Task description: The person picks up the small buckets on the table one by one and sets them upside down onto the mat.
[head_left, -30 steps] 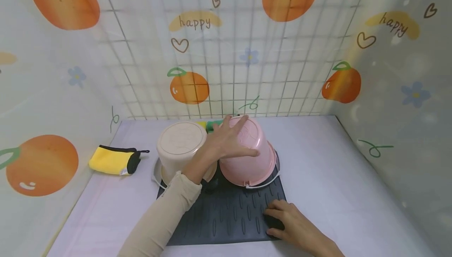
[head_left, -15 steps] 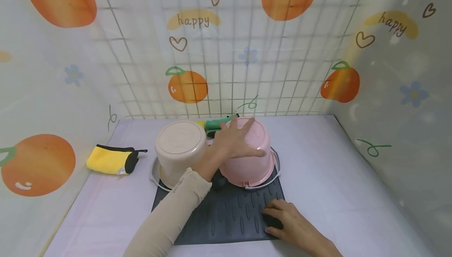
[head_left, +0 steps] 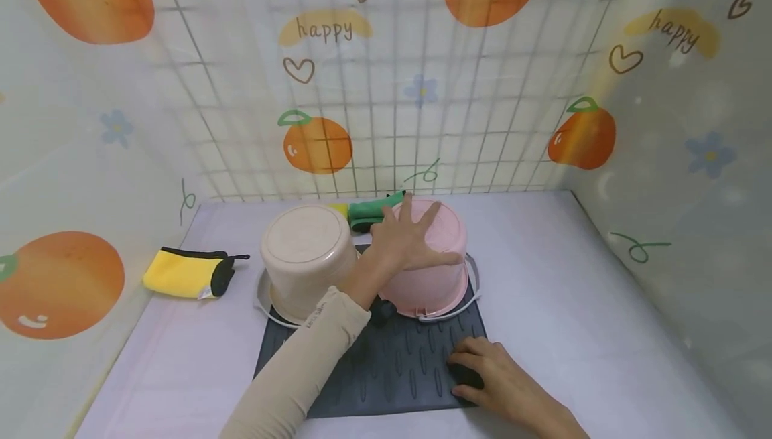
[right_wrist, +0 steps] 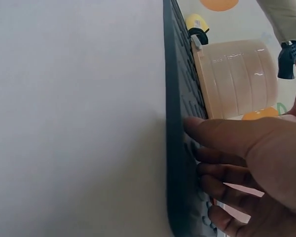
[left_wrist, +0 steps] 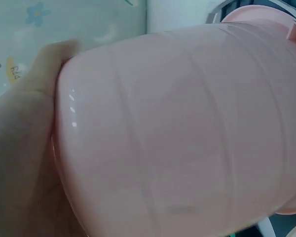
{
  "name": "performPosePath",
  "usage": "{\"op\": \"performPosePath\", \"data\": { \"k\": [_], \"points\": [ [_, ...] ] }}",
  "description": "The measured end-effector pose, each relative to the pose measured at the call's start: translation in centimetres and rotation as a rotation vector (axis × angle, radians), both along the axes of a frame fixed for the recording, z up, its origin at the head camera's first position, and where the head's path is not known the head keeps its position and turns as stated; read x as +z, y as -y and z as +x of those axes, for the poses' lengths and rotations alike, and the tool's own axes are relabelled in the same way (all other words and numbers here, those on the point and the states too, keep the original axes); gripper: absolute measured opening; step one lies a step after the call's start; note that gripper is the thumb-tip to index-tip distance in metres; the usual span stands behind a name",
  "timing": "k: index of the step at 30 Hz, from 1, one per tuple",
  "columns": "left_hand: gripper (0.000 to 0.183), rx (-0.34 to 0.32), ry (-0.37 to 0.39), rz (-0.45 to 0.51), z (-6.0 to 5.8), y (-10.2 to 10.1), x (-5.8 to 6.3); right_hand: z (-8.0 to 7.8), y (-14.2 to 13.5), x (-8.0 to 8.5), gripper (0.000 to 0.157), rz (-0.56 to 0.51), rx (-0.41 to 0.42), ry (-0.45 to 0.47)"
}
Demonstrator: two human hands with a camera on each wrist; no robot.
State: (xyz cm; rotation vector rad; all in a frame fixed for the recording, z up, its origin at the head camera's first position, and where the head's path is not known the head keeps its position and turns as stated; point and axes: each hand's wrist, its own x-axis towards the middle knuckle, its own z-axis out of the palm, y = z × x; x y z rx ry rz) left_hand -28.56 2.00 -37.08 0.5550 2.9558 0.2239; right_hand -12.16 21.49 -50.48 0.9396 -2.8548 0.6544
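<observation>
A pink bucket (head_left: pixel 422 278) stands upside down on a dark ribbed mat (head_left: pixel 386 379), its white handle lying round the rim. My left hand (head_left: pixel 407 241) rests on its upturned base with the fingers spread wide. In the left wrist view, the thumb reaches the edge of the base. To the left, an upside-down cream bucket (head_left: pixel 310 258) stands on the same mat. My right hand (head_left: pixel 497 375) is at the mat's front right, fingers loosely bent; the right wrist view shows the fingertips (right_wrist: pixel 192 123) on the mat's surface.
A yellow pouch (head_left: pixel 183 275) with black trim lies left of the mat. Behind the buckets is a green rolled item (head_left: pixel 368 210), partly hidden, beside something yellow (head_left: pixel 340 210). A wire grid and orange-printed sheets (head_left: pixel 416 124) enclose the white table (head_left: pixel 573 332).
The pink bucket's upturned base has shifted right with my left hand on it, while its rim has hardly moved. More of the green item shows. My right hand stays in place.
</observation>
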Motion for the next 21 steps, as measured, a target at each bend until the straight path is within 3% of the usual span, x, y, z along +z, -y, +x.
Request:
{"op": "performPosePath", "data": {
  "k": [4, 8, 12, 15, 18, 21],
  "points": [
    [0.096, 0.008, -0.011, 0.095, 0.2, 1.5, -0.6, -0.1, 0.1, 0.5, 0.031, -0.013, 0.008, -0.015],
    [0.085, -0.015, -0.127, 0.241, 1.2, 4.2, -0.7, -0.6, -0.1, 1.2, 0.025, -0.047, -0.012, -0.03],
    [0.06, -0.091, -0.264, 0.46, 3.2, 7.8, -0.5, -1.8, -0.9, 2.3, 0.023, -0.103, -0.049, -0.104],
    [0.043, -0.133, -0.308, 0.599, 4.8, 10.4, -0.6, -2.6, -1.9, 3.2, 0.023, -0.126, -0.092, -0.155],
    [0.033, -0.13, -0.31, 0.71, 6.3, 12.5, -0.8, -3.1, -3.0, 4.2, 0.023, -0.131, -0.148, -0.167],
    [0.026, -0.086, -0.318, 0.772, 7.5, 14.4, -1.2, -3.4, -4.3, 5.1, 0.021, -0.143, -0.191, -0.164]
  ]
}}
